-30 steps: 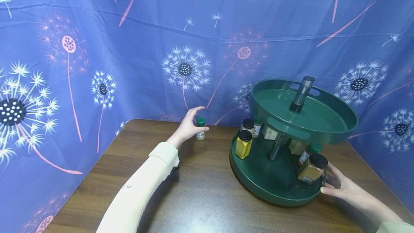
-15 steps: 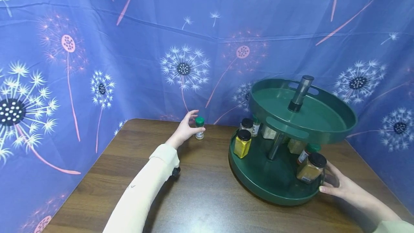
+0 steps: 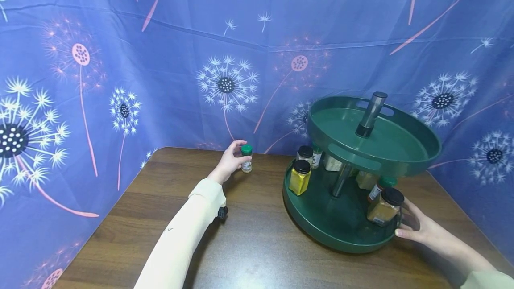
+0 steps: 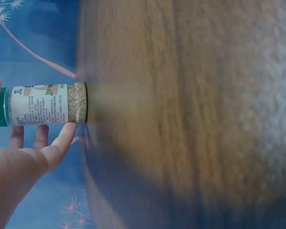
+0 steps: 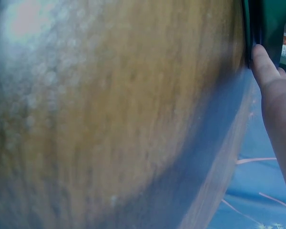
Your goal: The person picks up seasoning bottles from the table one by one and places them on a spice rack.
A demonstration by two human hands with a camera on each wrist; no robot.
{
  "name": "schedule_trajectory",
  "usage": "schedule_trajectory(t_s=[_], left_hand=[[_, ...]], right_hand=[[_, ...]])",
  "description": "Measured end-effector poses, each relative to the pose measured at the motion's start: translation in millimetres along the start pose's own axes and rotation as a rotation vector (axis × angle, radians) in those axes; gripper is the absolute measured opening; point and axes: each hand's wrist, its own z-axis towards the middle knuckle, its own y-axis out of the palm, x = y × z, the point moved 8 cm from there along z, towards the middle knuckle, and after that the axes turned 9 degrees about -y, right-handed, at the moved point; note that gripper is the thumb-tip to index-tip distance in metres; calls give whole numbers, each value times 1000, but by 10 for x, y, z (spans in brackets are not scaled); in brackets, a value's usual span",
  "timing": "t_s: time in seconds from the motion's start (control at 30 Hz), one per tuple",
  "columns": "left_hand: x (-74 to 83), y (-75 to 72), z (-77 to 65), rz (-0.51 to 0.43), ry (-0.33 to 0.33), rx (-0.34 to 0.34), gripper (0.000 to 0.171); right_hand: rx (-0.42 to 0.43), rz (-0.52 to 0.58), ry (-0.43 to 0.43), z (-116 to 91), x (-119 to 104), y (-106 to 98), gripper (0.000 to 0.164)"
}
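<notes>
In the head view my left hand [image 3: 230, 164] has its thumb and fingers round a small spice bottle [image 3: 246, 166] with a green cap, upright near the table's back edge. The left wrist view shows the bottle's white label [image 4: 40, 104] and coarse, pale brown contents, fingertips against its side. At the right, my right hand [image 3: 421, 229] grips the lower rim of a green two-tier rotating spice rack [image 3: 333, 231]. Its thumb lies along that rim in the right wrist view. The right hand's other fingers are partly hidden behind the rim.
On the rack's lower tier stand a yellow jar [image 3: 300, 181], a brown-filled jar [image 3: 384, 211] with a black lid, a green-capped bottle [image 3: 377, 191] and several others. The upper tier [image 3: 395, 142] overhangs them. A blue dandelion-print cloth [image 3: 180, 79] hangs behind the wooden table [image 3: 257, 235].
My left fingers and thumb have drawn in closer round the green-capped bottle. The right hand keeps its hold on the rack, and the head view has shifted slightly.
</notes>
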Motion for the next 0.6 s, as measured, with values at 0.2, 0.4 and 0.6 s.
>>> schedule_trajectory(t_s=[0.2, 0.4, 0.6], left_hand=[[-34, 2, 29, 4, 7, 25, 53], [-54, -3, 41, -2, -6, 24, 51], [-42, -1, 39, 6, 10, 20, 51]], right_hand=[[2, -28, 28, -7, -5, 6, 88], [-10, -18, 36, 3, -6, 7, 88], [-21, -14, 44, 8, -3, 12, 88]])
